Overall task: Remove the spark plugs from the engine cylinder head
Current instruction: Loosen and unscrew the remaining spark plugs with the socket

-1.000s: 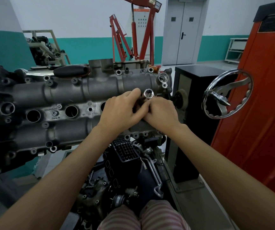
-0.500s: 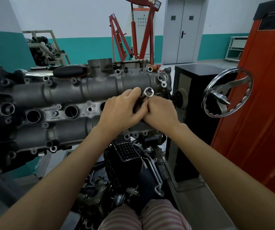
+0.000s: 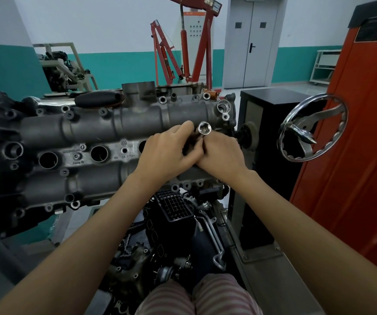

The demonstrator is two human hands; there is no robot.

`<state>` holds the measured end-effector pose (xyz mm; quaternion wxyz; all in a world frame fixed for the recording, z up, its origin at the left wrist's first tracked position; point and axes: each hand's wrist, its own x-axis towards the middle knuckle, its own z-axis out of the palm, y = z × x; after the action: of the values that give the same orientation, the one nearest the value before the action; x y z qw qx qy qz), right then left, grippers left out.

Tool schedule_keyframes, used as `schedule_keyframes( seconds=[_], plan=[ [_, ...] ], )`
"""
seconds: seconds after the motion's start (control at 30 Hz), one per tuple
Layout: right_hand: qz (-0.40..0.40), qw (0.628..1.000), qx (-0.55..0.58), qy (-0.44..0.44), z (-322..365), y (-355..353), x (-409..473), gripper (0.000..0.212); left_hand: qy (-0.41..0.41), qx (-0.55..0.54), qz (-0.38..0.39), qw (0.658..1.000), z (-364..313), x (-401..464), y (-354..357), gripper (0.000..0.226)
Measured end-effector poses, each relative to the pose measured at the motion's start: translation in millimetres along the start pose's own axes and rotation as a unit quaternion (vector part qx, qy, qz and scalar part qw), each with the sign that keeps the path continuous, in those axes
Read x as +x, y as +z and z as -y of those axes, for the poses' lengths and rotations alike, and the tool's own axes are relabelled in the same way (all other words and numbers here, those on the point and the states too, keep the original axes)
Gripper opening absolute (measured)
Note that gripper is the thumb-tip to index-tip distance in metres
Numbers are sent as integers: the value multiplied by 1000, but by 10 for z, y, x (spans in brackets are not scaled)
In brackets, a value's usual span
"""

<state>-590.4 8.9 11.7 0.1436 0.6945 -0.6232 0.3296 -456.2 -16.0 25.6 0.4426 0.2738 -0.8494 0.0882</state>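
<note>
We see the cylinder head (image 3: 105, 133) mounted on its side on a stand, a long grey casting running from the left edge to about the middle of the view. Along its middle band runs a row of round plug wells (image 3: 99, 153); three are open and dark to the left, and a fourth is half hidden behind the left hand (image 3: 167, 153).

Both hands meet over the right end of the head. The left hand curls in from the left, the right hand (image 3: 220, 154) from the right, and their fingers press together around the dark shaft of a socket tool. The socket (image 3: 204, 128) itself sticks up just above the knuckles, its shiny open mouth turned toward us. Each hand's grip is clamped on that tool; how far the shaft reaches into the head we cannot tell, since the fingers cover it. No spark plug shows; the wells are too dark to read.

Just right of the head stands a black cabinet (image 3: 271, 133), and beside it a chrome handwheel (image 3: 312, 130) in front of an orange panel (image 3: 360, 144). Behind the head a red engine hoist (image 3: 196, 48) stands before the teal-banded wall. Below the hands hang dark engine parts (image 3: 173, 223), and striped trousers (image 3: 196, 296) show at the bottom edge.
</note>
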Motion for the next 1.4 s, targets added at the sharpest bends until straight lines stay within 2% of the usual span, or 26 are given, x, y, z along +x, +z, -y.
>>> schedule_keyframes(
  seconds=[0.1,0.27,0.33,0.47,0.6,0.77,1.07,1.17,1.27,1.4],
  plan=[
    [-7,1000,-1,-1,6,5,8,20,-1,-3,-16,1000,-2,2,4,26],
    [-62,995,70,-27,40,-42,-46,15,1,11,-10,1000,47,-3,17,52],
    [-53,996,68,-22,35,-44,-52,13,-3,13,-3,1000,34,-2,7,53],
    [-7,1000,28,2,10,-21,-12,11,-4,-6,3,1000,2,0,2,39],
    [-1,1000,26,5,7,-9,2,17,3,6,-10,1000,8,-1,7,30],
    [-23,999,40,-7,11,-7,-24,15,3,18,-19,1000,39,-3,15,45],
    [-9,1000,24,-1,-9,5,1,21,7,7,-2,1000,-3,-5,0,31],
    [-16,1000,19,-4,-11,15,-3,23,0,5,-5,1000,24,-1,7,43],
    [-46,998,50,-19,6,0,-38,17,-6,10,3,1000,27,-1,9,53],
    [-25,999,39,-27,34,-54,-44,17,1,-4,7,1000,8,-2,-6,44]
  ],
)
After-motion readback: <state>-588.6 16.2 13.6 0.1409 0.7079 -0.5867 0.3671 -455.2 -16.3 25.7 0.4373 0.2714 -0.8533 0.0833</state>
